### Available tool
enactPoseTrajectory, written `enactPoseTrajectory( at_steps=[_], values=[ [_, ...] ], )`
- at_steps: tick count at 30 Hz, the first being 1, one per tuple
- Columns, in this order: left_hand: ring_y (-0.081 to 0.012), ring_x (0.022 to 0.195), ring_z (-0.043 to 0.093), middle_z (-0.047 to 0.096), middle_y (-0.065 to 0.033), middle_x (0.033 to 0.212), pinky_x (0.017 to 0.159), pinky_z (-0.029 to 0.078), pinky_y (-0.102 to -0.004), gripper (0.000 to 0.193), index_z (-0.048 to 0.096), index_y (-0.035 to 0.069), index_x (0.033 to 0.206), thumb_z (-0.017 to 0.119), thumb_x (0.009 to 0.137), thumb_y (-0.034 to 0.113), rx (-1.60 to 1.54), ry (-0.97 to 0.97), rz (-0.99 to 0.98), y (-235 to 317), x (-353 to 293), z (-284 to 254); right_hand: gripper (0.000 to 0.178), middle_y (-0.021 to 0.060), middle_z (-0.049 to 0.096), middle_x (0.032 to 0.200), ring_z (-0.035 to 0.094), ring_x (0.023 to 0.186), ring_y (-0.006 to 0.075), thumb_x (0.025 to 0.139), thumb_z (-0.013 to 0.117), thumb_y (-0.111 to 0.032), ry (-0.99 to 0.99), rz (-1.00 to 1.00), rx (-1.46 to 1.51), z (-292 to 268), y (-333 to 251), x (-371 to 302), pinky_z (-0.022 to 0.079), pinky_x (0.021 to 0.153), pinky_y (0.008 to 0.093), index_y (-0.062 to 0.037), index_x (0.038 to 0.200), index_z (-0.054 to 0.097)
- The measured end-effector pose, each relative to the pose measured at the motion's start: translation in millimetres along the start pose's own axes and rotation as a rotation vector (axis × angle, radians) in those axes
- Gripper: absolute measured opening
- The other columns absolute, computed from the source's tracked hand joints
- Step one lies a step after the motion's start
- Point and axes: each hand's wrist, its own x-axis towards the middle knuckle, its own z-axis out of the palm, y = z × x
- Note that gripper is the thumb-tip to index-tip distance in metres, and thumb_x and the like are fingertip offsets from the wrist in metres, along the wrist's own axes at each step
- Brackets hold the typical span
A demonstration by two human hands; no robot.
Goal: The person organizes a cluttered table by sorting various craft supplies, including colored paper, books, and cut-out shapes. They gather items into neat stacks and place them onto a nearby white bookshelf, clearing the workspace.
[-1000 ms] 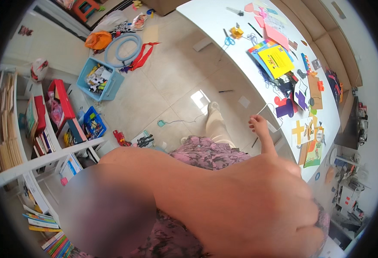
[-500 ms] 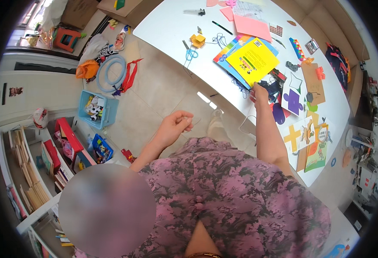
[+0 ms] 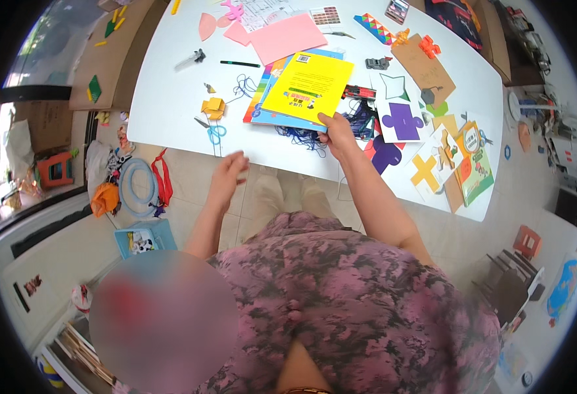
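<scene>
And the view swings square to the white flat-topped desk point(image 3: 170, 125)! The bare right hand point(image 3: 338, 136) stays with the bright yellow rectangular paper book point(image 3: 311, 85), thumb clamped on its near right corner; the bare left hand point(image 3: 225, 181), fingertips together half a second ago, now hangs just off the near edge, fingers loosely apart, nothing visible in them. So the right hand alone has hold! The yellow book lies toward that edge, over a blue paper-covered book point(image 3: 272, 117), with tangled dark blue cord point(image 3: 300, 138) half hidden underneath. The right fingers curl from sight; whether they catch the blue one too, impossible to tell.
</scene>
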Motion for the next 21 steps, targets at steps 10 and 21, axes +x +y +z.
enactPoseTrajectory(
  at_steps=[10,21],
  values=[
    [-0.0281,0.109,0.054,0.045,-0.0183,0.129,0.084,0.049,-0.0446,0.049,0.038,0.000,0.128,0.044,0.093,0.034,-0.671,-0.586,-0.341,87.0,99.9,35.8,0.025,0.0011,0.059,0.095,0.048,0.066,0.0045,0.089,0.052,-0.015,-0.090,0.000,-0.057,-28.0,-21.7,-103.7,0.036,0.053,0.0198,-0.0048,0.111,0.050],
    [-0.0247,0.107,0.055,0.049,-0.0134,0.121,0.088,0.048,-0.0390,0.044,0.030,0.005,0.131,0.047,0.091,0.009,-0.368,-0.726,-0.079,85.0,89.1,59.1,0.040,0.0095,0.055,0.117,0.054,0.103,0.0156,0.089,0.047,-0.006,0.184,-0.295,0.210,-36.9,39.7,-119.6,0.043,0.089,0.0288,-0.0008,0.128,0.041]
  ],
)
